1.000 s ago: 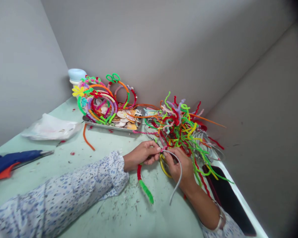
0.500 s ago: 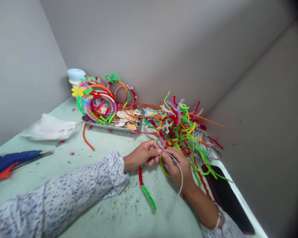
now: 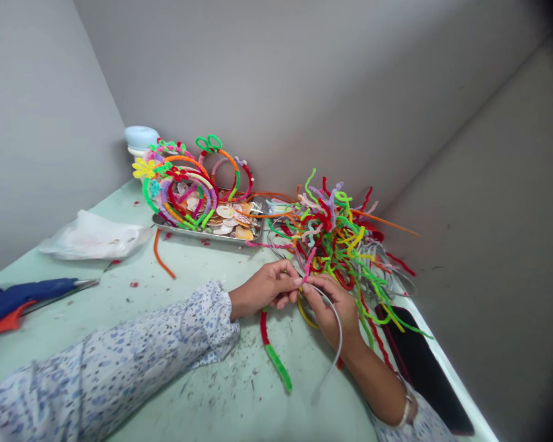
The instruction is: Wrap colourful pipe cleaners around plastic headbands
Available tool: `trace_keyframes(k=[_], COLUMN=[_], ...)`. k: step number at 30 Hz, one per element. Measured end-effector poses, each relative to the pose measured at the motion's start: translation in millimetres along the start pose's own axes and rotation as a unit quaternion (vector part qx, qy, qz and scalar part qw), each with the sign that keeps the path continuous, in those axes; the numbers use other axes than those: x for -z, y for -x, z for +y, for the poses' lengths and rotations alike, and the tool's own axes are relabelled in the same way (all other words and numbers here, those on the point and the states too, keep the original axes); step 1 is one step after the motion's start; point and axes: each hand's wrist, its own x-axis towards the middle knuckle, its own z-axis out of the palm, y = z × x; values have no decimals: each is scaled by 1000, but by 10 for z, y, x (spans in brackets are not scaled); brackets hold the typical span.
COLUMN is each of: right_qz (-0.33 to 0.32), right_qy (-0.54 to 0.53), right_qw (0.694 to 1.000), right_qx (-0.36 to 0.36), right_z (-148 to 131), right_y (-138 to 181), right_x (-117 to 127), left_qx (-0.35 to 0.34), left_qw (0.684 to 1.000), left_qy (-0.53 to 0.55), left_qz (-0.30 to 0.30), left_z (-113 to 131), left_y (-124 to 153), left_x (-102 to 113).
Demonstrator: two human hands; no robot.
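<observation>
My left hand (image 3: 273, 285) and my right hand (image 3: 334, 302) meet fingertip to fingertip over the table, both closed. Between them is a headband, whose bare grey band (image 3: 339, 334) curves down past my right fingers. Its other end, wrapped in red and green pipe cleaner (image 3: 277, 368), hangs below my left hand. A pink pipe cleaner (image 3: 309, 264) sticks up from the pinch point, where my right fingers grip it against the band. The exact contact is partly hidden by the fingers.
Behind my hands lies a tangled heap of pipe cleaners (image 3: 332, 233). A metal tray (image 3: 203, 235) holds shells, with finished headbands (image 3: 184, 184) on it. At left are a blue glue gun (image 3: 32, 294) and a plastic bag (image 3: 94, 236). A dark phone (image 3: 428, 374) lies right.
The pink pipe cleaner's free end has tilted slightly to the right. The headband's wrapped end has shifted a little right. Both hands stay almost in place.
</observation>
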Motion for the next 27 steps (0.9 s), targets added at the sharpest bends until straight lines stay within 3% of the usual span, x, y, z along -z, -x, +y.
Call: trace_keyframes(k=[15, 27], right_qz=[6, 22], right_qy=[27, 45], right_qw=[996, 997], right_qx=[86, 64], right_z=[-53, 6], right_y=[-40, -24], right_x=[34, 12], left_qx=[35, 62], left_qw=[999, 998], left_qy=[12, 7], left_qz=[-26, -15], left_z=[-30, -3], left_y=[-12, -27], left_x=[16, 24])
